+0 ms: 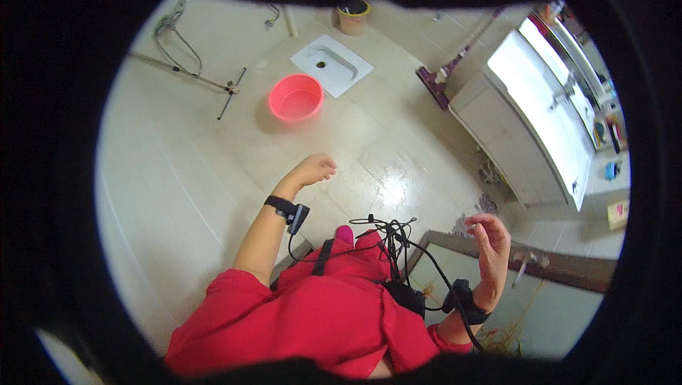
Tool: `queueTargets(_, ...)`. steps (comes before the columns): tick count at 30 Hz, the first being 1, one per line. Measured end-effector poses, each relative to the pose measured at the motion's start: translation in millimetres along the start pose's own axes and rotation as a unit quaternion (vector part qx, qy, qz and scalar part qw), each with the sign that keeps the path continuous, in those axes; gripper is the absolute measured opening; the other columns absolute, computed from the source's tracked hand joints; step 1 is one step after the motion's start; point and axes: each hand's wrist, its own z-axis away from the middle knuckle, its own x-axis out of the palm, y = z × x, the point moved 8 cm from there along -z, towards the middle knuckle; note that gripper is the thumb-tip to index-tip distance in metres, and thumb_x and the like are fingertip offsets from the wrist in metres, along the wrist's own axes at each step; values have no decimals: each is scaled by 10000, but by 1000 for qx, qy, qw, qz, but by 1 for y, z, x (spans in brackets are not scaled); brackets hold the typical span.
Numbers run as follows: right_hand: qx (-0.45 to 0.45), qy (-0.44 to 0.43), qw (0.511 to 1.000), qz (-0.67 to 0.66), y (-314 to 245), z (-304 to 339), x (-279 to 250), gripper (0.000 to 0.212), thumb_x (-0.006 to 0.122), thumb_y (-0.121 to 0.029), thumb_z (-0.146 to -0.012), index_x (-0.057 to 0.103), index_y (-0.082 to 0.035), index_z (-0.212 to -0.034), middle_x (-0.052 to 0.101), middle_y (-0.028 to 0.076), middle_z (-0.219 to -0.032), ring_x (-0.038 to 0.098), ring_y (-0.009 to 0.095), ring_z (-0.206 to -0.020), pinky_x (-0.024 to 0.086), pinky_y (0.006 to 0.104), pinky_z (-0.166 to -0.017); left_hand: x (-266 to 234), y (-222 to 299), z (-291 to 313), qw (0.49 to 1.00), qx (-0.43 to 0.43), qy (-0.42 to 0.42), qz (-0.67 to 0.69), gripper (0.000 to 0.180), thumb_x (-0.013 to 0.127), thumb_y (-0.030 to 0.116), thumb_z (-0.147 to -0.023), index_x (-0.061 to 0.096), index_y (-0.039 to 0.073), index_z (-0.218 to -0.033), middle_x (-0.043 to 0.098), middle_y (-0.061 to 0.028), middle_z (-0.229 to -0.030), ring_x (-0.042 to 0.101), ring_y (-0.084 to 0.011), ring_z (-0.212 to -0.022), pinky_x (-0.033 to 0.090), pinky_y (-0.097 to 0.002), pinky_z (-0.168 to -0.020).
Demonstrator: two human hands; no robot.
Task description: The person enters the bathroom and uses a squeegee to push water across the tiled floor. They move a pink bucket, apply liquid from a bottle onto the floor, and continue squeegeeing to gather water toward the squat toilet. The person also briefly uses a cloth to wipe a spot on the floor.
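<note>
Head view: at far left a shower handset (pixel 170 24) with a looping hose hangs on the pale wall, near a slim metal pole that ends in a crossbar (pixel 232 92). Next comes a round plastic basin (pixel 295 98), glossy coral-pink, with a wide open mouth and a lighter pink bottom; it stands upright on the tiled floor (pixel 355 140), overlapping a corner of the white squat toilet (pixel 332 65) in this view. Whether it contains water, I cannot tell. Below it and well apart, the left hand (pixel 312 170) hangs in the air, fingers released and loosely curved. A black strap holds a dark device (pixel 298 219) on that wrist. Beyond the toilet is a yellow-rimmed bucket (pixel 353 18); farther right, a purple mop (pixel 435 87) leans by the white vanity sink (pixel 536 94). The right hand (pixel 490 244) is raised near a door handle (pixel 527 263), its fingers bent yet released. At far right, a pale yellow packet (pixel 619 214) bears pink marks too small to read.
</note>
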Motion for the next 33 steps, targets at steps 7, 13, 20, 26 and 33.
queueTargets(7,-31,-63,997,-17,-44,-161,60,114,561,-104,-862,566,-16,-935,590,36,-867,558,119,-837,433,245,-728,-150,27,-5,980,-8,178,87,174,566,138,-828,566,42,-972,611,-36,-873,567,-110,-745,454,-241,-661)
queueTargets(13,-41,-146,986,-63,-74,-329,166,116,554,-100,-869,571,-12,-943,591,32,-871,547,103,-818,411,229,-722,-332,38,-32,949,20,302,88,186,555,105,-826,555,35,-998,607,-50,-895,568,-128,-776,460,-255,-666)
queueTargets(20,-64,-192,976,-79,-92,-471,258,108,540,-103,-879,570,-19,-941,585,25,-853,535,99,-797,409,228,-702,-510,31,-16,852,41,522,2,206,550,80,-815,535,11,-1008,601,-78,-918,568,-155,-814,470,-276,-671)
queueTargets(26,-68,-203,974,-67,-132,-583,342,99,541,-96,-876,568,-24,-938,584,28,-851,536,100,-792,412,227,-689,-672,33,-3,779,26,620,92,257,558,103,-825,502,65,-1073,553,-47,-999,530,-152,-885,464,-287,-697)
queueTargets(33,10,-110,994,-18,-153,-692,469,48,536,-112,-880,562,-79,-903,560,-16,-848,541,71,-787,411,200,-665,-940,-37,-62,745,5,651,143,315,590,103,-803,465,82,-1092,522,-55,-1027,520,-163,-884,460,-311,-656)
